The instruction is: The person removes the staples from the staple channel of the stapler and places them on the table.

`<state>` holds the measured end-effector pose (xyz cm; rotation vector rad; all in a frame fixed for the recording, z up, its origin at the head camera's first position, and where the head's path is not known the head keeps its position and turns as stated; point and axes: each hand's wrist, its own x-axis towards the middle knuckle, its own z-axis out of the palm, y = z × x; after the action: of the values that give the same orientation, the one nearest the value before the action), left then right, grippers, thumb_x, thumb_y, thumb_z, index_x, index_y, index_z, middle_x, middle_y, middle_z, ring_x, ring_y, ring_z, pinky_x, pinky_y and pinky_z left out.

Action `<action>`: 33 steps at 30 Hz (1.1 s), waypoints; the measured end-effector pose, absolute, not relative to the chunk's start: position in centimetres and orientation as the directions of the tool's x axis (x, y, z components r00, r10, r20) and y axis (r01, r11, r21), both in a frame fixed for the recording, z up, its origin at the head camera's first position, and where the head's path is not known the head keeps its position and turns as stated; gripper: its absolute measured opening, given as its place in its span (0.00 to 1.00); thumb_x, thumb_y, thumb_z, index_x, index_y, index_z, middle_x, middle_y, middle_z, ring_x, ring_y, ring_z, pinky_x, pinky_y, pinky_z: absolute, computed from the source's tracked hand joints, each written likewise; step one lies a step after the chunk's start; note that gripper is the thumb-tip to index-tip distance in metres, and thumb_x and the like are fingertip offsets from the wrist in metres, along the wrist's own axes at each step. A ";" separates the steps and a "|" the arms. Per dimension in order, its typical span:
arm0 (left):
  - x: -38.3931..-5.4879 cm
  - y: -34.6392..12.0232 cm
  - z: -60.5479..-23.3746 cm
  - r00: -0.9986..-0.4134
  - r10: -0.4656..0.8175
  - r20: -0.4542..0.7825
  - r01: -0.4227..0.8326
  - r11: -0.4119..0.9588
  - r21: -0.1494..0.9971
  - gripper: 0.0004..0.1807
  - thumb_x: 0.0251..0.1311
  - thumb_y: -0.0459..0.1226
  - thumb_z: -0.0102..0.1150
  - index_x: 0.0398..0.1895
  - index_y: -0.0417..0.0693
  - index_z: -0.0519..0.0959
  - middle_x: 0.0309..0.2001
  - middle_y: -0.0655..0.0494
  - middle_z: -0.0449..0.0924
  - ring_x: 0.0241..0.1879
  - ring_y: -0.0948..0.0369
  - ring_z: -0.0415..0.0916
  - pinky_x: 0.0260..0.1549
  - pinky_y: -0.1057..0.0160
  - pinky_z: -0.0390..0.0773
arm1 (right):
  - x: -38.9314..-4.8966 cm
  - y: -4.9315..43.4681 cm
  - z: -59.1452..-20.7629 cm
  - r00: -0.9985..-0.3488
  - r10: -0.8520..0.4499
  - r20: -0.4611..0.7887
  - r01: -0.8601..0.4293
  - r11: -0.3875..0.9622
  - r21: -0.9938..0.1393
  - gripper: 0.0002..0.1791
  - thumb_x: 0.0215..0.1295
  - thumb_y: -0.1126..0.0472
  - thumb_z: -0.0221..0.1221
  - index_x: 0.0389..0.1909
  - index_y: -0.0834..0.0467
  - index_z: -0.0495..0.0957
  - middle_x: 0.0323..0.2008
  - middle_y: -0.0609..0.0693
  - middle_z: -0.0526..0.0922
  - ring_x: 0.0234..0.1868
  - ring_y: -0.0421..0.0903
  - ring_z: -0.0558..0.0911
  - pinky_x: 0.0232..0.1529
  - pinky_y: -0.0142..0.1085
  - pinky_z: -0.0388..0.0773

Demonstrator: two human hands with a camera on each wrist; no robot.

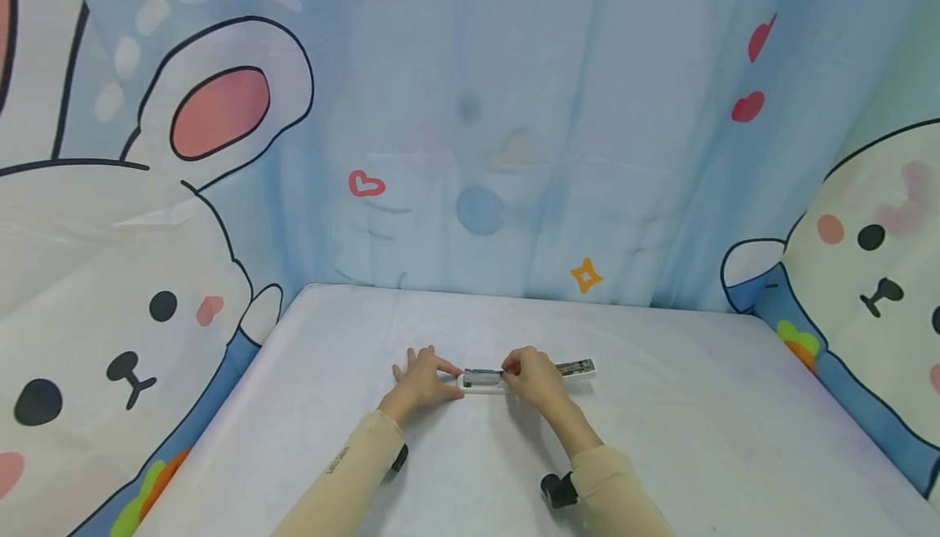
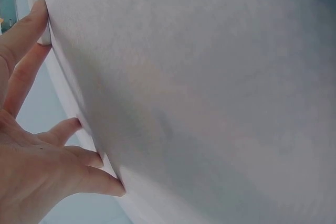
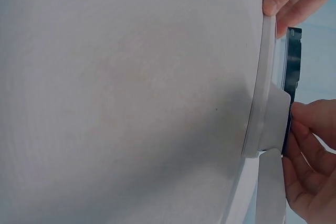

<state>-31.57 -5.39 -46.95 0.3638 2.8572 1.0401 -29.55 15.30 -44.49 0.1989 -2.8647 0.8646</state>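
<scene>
A white stapler (image 1: 485,391) lies open on the table, its white top cover (image 1: 580,368) swung back to the right with the inner side showing. Along the base runs the dark metal magazine (image 3: 293,59), raised above it. My left hand (image 1: 422,382) grips the left end of the base between thumb and index finger, the other fingers spread on the cloth. Bent over the magazine near the hinge, my right hand (image 1: 534,378) pinches with thumb and fingertips. Whether something small sits between those fingertips is hidden.
White cloth covers the table (image 1: 698,406). A blue curtain (image 1: 558,129) with printed rabbits hangs behind and along the sides. Black wrist cameras (image 1: 560,490) sit under both beige sleeves (image 1: 352,472).
</scene>
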 end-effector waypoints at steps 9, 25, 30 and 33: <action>-31.3 -5.3 -46.7 -0.968 0.250 0.001 0.192 0.741 0.644 0.16 0.50 0.45 0.75 0.43 0.54 0.88 0.72 0.34 0.56 0.73 0.30 0.37 0.62 0.24 0.37 | -29.2 15.8 -44.6 -0.958 -0.083 0.276 -0.232 0.791 -0.567 0.05 0.57 0.71 0.65 0.34 0.64 0.84 0.27 0.50 0.84 0.30 0.46 0.81 0.33 0.42 0.78; -31.2 -5.5 -46.7 -0.970 0.242 0.002 0.187 0.745 0.641 0.16 0.50 0.44 0.76 0.44 0.53 0.88 0.71 0.33 0.57 0.73 0.29 0.38 0.61 0.24 0.38 | -26.9 15.1 -45.3 -0.962 -0.101 0.255 -0.271 0.488 -0.830 0.05 0.54 0.76 0.67 0.33 0.69 0.84 0.28 0.57 0.85 0.27 0.43 0.81 0.29 0.29 0.76; -31.3 -5.5 -46.7 -0.968 0.250 0.006 0.193 0.731 0.655 0.16 0.49 0.43 0.76 0.43 0.53 0.88 0.71 0.32 0.57 0.72 0.29 0.38 0.61 0.23 0.37 | -26.4 15.1 -45.9 -0.949 -0.165 0.268 -0.314 0.471 -0.824 0.05 0.54 0.77 0.65 0.33 0.71 0.83 0.27 0.57 0.85 0.26 0.43 0.81 0.28 0.28 0.76; -31.6 -5.5 -47.2 -0.966 0.258 0.021 0.207 0.724 0.658 0.16 0.49 0.45 0.76 0.43 0.54 0.89 0.70 0.31 0.58 0.72 0.27 0.38 0.60 0.23 0.37 | -26.4 15.2 -46.2 -0.948 -0.178 0.265 -0.318 0.469 -0.824 0.05 0.54 0.77 0.65 0.33 0.71 0.83 0.26 0.56 0.85 0.26 0.42 0.81 0.28 0.28 0.76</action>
<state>-31.61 -5.51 -47.19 0.3849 2.8494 1.0753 -26.38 15.15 -46.19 0.4369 -2.5688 1.4859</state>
